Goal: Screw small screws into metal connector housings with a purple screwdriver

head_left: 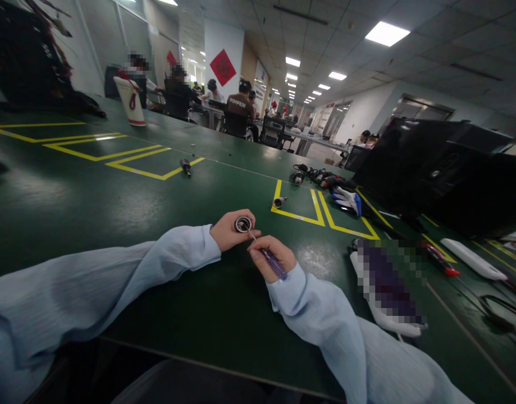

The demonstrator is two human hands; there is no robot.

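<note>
My left hand (227,231) is closed around a round metal connector shell (242,225), its open end facing up toward me. A screwdriver (275,265) with a clear purple handle is gripped in my right hand (271,255). Its thin shaft points up and left, and the tip reaches into or onto the open face of the shell; the exact contact is too small to make out. Both hands are above the green table, close together. Two similar metal pieces lie farther off: one metal part (280,202) inside a yellow-taped box, another dark part (186,166) beside a tape line.
On the green table (156,308) are a paper cup (130,101), a cluster of cabled connectors (308,175), a white-and-blue glove (347,200) and a white device with a blurred screen (386,292). Black cases (443,168) stand at right. Several people sit in the background.
</note>
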